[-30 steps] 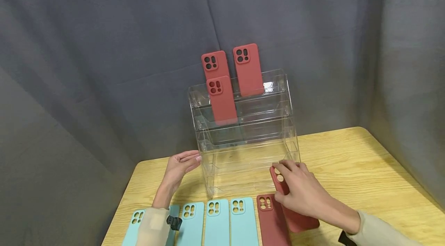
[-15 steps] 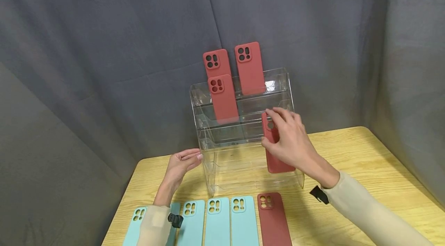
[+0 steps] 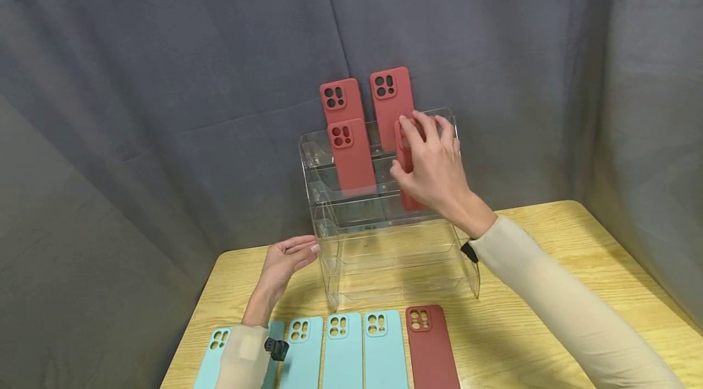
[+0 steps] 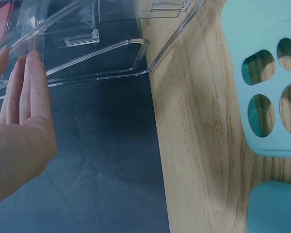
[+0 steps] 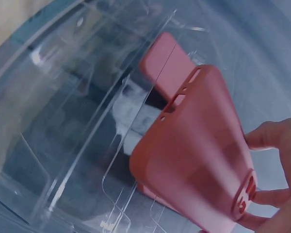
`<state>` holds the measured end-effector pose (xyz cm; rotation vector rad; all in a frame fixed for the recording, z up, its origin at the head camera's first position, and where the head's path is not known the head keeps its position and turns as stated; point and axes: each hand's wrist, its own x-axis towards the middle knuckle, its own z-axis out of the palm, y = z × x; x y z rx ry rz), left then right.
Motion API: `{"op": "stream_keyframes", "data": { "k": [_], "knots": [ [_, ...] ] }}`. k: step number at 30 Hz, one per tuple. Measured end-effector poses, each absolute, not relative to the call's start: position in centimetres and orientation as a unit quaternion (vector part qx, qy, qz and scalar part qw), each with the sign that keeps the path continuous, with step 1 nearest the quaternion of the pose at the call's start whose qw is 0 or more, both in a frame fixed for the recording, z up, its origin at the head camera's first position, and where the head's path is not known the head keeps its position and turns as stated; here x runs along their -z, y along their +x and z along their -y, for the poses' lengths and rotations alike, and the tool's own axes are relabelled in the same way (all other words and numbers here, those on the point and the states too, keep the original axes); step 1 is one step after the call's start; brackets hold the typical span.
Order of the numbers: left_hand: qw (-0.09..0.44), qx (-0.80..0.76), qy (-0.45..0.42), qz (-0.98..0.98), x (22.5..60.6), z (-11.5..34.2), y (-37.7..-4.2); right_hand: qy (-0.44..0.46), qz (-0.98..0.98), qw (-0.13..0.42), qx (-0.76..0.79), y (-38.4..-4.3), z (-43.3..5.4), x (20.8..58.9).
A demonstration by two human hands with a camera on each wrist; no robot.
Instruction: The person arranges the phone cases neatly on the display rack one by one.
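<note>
A clear tiered display rack [image 3: 395, 228] stands on the table. My right hand [image 3: 436, 172] grips a red phone case [image 5: 194, 145] by its camera end and side edge, in front of the rack's upper right part. In the right wrist view its bottom end points toward the clear tiers; whether it touches one I cannot tell. Two red cases stand in the top tier, one at left [image 3: 342, 99] and one at right [image 3: 389, 105]. Another red case [image 3: 354, 160] stands one tier lower at left. My left hand [image 3: 281, 264] touches the rack's left side with straight fingers [image 4: 39, 92].
Several light-blue phone cases [image 3: 343, 355] lie in a row along the near part of the wooden table [image 3: 549, 254]. At the row's right end lies a dark red case [image 3: 434, 352]. Grey curtains [image 3: 219, 71] hang behind and at both sides.
My right hand has lifted the red phone case from the table's near right, carrying it up and leftward to the rack's upper tiers. My left hand has stayed at the rack's side.
</note>
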<state>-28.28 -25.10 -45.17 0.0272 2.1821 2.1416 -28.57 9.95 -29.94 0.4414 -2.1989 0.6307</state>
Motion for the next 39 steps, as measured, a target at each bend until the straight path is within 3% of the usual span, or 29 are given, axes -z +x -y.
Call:
{"op": "stream_keyframes", "data": {
  "k": [15,26,39],
  "knots": [
    [0.044,-0.692,0.010,-0.720,45.1,25.2,-28.3,0.175,0.875,0.404,-0.201,-33.3,-9.0,27.2],
    [0.045,-0.691,0.011,-0.722,45.0,25.2,-28.3,0.169,0.881,0.410,-0.161,-35.8,-8.2,29.4],
    [0.048,-0.691,0.008,-0.721,45.1,25.2,-28.3,0.166,0.890,0.404,-0.130,-35.8,-7.4,30.5]
  ]
}}
